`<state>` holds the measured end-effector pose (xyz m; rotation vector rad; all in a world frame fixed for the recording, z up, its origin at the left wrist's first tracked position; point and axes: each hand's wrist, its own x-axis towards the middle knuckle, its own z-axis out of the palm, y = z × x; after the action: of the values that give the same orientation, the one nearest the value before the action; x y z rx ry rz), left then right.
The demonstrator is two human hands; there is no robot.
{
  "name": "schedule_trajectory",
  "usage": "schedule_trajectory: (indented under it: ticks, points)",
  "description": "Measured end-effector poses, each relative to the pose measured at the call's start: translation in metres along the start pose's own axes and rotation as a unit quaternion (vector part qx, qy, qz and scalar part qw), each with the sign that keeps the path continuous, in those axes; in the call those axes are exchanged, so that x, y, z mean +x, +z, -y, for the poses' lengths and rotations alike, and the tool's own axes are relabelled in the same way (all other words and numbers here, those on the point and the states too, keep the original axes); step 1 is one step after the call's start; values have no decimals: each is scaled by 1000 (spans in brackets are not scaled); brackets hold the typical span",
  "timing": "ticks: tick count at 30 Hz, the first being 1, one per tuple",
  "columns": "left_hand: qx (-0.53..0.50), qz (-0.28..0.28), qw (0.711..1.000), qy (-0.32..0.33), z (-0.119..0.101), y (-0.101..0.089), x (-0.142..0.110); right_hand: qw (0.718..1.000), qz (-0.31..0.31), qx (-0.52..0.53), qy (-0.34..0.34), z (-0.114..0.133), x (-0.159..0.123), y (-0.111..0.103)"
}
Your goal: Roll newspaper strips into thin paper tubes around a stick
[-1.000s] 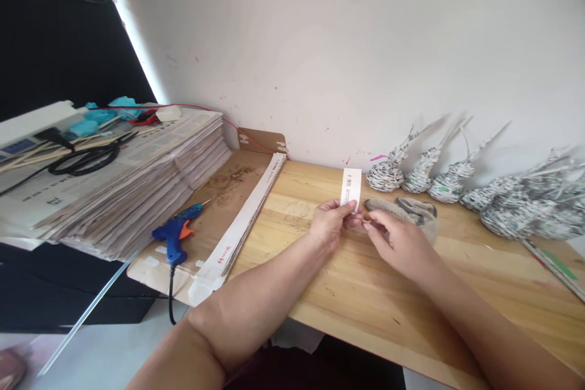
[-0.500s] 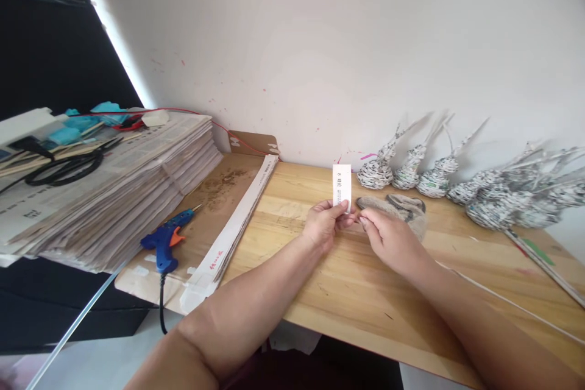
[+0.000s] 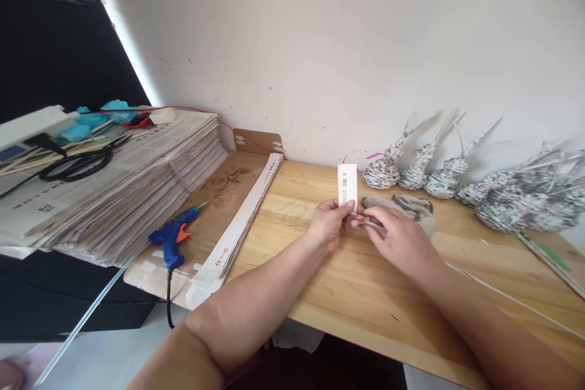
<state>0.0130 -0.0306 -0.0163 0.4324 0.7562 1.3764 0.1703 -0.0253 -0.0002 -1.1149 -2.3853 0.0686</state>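
Above the wooden table point(image 3: 297, 195), well apart from the big pile of newspapers point(image 3: 192, 158), a paper strip point(image 3: 347, 180) is held up in front of the body. By the blue glue gun point(image 3: 170, 242) some trouble could be made: its cord hangs down past the edge, so if it were bumped, the gun could be pulled off. By the right forearm, the long thin white stick point(image 3: 512, 298) could be knocked, since it shows right beside that arm. The soft grey cloth point(image 3: 420, 213) could be pushed too, because it lies just behind the right hand point(image 3: 397, 237). The strip is pinched by the thumb and fingers of the left hand point(image 3: 329, 223), closed tight near its bottom end. The right fingertips are brought almost together close by; what is held by them is hidden, so it cannot be told. If the strip is squeezed too hard, it could be creased or torn; if too softly, it could be dropped. It looks white, flat and narrow, and it is stood nearly straight up. Dark print is seen on it, turned sideways, with bigger marks above and tiny ones below.
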Motion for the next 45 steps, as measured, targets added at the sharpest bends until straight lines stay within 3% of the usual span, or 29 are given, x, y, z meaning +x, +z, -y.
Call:
schedule_trajectory:
  ticks: [7,15,20,27,35,39,45]
  points:
    - [15,-8,1000,6,-2,0,0,999,5,-26,-28,-3,0,-2]
    - [8,-17,1000,-3,1,0,1,997,61,8,51,4,1,-6]
    - [1,-21,1000,4,2,-1,2,998,40,23,37,5,1,-7]
    - [6,-6,1000,1,0,0,-1,993,66,69,75,0,2,-4]
    - [-6,-16,1000,3,0,0,1,999,31,-5,15,1,0,-1]
    - [-4,-6,1000,7,1,-1,1,998,55,-22,15,0,0,-3]
    - [8,-8,1000,-4,1,-1,1,992,101,39,58,2,0,-6]
